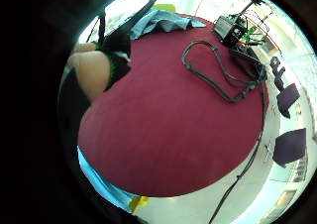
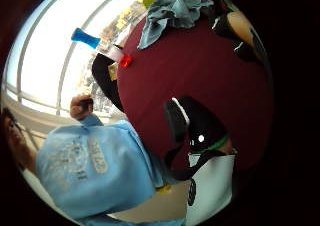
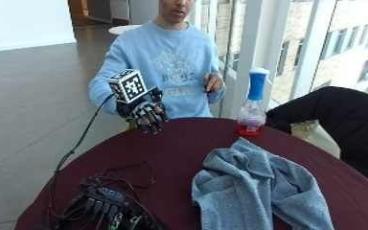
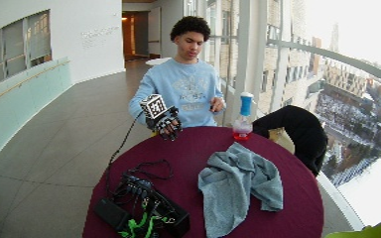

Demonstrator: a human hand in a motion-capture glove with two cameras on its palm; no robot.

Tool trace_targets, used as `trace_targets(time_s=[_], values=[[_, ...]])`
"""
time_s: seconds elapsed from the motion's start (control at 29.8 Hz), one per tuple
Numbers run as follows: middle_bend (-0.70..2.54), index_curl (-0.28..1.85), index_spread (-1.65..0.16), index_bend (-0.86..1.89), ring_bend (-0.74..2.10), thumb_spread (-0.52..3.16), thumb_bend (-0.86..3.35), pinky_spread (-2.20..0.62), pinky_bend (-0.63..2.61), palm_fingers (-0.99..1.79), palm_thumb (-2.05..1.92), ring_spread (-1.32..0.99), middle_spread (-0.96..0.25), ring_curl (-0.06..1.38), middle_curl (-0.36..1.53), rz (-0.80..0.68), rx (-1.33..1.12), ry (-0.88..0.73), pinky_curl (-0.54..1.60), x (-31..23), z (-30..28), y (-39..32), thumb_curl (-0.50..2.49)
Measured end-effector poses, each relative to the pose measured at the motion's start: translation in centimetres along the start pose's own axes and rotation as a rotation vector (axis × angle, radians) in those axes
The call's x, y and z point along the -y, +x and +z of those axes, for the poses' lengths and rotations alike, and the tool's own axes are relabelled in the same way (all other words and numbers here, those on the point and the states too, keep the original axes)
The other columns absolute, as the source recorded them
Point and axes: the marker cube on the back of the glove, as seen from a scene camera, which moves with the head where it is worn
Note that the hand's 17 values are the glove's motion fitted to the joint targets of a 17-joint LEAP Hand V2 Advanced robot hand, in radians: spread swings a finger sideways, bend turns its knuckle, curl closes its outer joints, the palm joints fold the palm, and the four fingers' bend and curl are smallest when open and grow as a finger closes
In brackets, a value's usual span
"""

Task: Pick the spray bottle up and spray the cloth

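Nothing of the task is done yet, as far as I can judge. My right hand (image 3: 144, 114) hangs above the near edge of the round table (image 3: 171, 158), just in front of the person's chest, fingers loosely curled downward and holding nothing — I'd call it relaxed and empty. The spray bottle (image 3: 253, 102), clear with a blue neck, a white cap and a red base, stands upright at the table's edge by the window, well apart from my hand and untouched. The cloth (image 3: 254, 189) lies crumpled on the red tabletop, between the bottle and the camera side, off toward the window half of the table. The person's bare hand (image 3: 212, 82) is held up near the chest, away from everything. A tangle of black cables and a box of electronics (image 3: 104, 203) sits at the table's other side.

What's left is the whole job — reach across to the bottle, grip it, lift it, aim it at the cloth and squeeze the trigger.
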Motion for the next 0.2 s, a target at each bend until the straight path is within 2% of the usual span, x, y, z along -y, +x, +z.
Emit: trace_targets(time_s=[0.2], values=[[0.32, 0.24, -0.29, 0.11, 0.4, 1.16, -0.01, 0.17, 0.2, 0.88, 0.66, -0.02, -0.07, 0.35, 0.43, -0.012, -0.028, 0.002, 0.34, 0.13, -0.32, -0.29, 0.33]])
